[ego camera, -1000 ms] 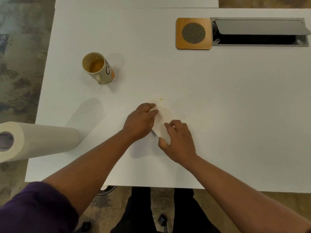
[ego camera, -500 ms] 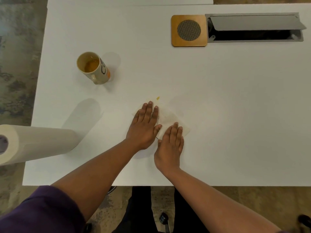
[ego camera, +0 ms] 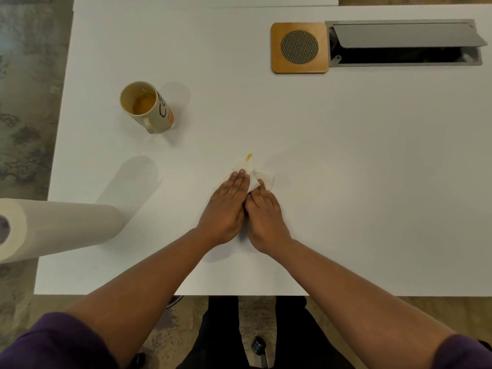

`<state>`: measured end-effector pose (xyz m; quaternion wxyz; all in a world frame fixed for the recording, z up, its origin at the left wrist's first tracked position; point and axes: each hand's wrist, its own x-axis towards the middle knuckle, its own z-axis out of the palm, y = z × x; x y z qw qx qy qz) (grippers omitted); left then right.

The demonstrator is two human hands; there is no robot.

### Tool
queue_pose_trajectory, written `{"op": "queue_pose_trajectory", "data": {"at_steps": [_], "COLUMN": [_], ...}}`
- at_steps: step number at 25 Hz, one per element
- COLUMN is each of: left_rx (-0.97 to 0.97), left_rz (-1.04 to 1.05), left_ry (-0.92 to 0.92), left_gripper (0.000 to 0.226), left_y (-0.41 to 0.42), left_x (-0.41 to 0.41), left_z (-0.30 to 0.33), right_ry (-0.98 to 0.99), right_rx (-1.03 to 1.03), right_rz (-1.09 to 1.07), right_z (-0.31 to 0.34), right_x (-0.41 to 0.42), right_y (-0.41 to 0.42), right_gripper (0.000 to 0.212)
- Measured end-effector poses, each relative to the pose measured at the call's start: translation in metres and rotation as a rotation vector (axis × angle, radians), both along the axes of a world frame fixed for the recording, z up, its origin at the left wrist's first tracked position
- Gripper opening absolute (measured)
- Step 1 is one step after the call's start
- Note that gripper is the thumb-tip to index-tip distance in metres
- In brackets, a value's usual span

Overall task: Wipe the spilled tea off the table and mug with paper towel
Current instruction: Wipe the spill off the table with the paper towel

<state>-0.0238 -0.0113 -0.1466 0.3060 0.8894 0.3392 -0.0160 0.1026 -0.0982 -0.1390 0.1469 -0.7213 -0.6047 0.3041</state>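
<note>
A crumpled white paper towel (ego camera: 266,179) lies on the white table (ego camera: 359,161) near its middle. My left hand (ego camera: 226,209) presses flat on it with the fingers together, and my right hand (ego camera: 263,217) lies flat beside it, fingertips on the towel's near right part. The two hands touch side by side and hide much of the towel. A small amber tea drop (ego camera: 249,156) sits on the table just beyond the towel's far edge. The cream mug (ego camera: 149,107) with black and orange print stands at the far left, with tea in its bottom.
A paper towel roll (ego camera: 58,230) lies on its side at the table's left edge, sticking out past it. A square wooden pad with a round mesh (ego camera: 299,47) and an open grey cable hatch (ego camera: 404,43) are at the far right. The table's front edge runs just below my forearms.
Both hands went from gripping the towel to lying flat on it, then slid together so they touch. The towel is bunched smaller under them, and the tea drop beyond it now shows.
</note>
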Motion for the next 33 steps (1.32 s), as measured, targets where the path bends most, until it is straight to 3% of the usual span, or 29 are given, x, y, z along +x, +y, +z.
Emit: {"op": "queue_pose_trajectory", "data": {"at_steps": [6, 11, 14, 16, 19, 23, 25, 28, 31, 33], "left_rx": [-0.295, -0.834, -1.02, -1.115, -1.207, -1.254, -1.163, -0.739, -0.332, -0.111], "left_rz": [0.295, 0.733, 0.981, 1.115, 1.173, 1.108, 0.996, 0.86, 0.894, 0.823], "left_ry": [-0.208, -0.497, -0.706, -0.83, -0.895, -0.835, -0.713, -0.559, -0.462, -0.366], "left_gripper": [0.07, 0.065, 0.051, 0.042, 0.038, 0.045, 0.046, 0.035, 0.027, 0.034], "left_y": [-0.014, -0.024, -0.023, -0.022, -0.028, -0.032, -0.033, -0.026, 0.003, 0.022], "left_x": [0.013, 0.025, 0.031, 0.032, 0.032, 0.027, 0.022, 0.011, -0.005, -0.018], "left_z": [0.011, 0.024, 0.029, 0.034, 0.039, 0.039, 0.04, 0.035, 0.026, 0.017], "right_ry": [0.132, 0.347, 0.444, 0.453, 0.488, 0.485, 0.476, 0.35, 0.097, -0.116], "right_rx": [0.077, 0.025, -0.08, -0.102, -0.098, -0.158, -0.204, -0.152, 0.001, 0.077], "right_rz": [0.001, -0.375, -0.581, -0.627, -0.622, -0.671, -0.678, -0.643, -0.603, -0.522], "right_z": [0.006, 0.025, 0.03, 0.029, 0.031, 0.031, 0.032, 0.037, 0.043, 0.044], "right_x": [0.011, 0.0, -0.006, -0.01, -0.017, -0.01, -0.002, 0.017, 0.048, 0.07], "right_y": [0.004, 0.007, 0.012, 0.012, 0.011, 0.01, 0.007, 0.011, 0.024, 0.036], "right_gripper": [0.044, 0.03, 0.044, 0.04, 0.027, 0.013, 0.012, 0.013, 0.023, 0.038]}}
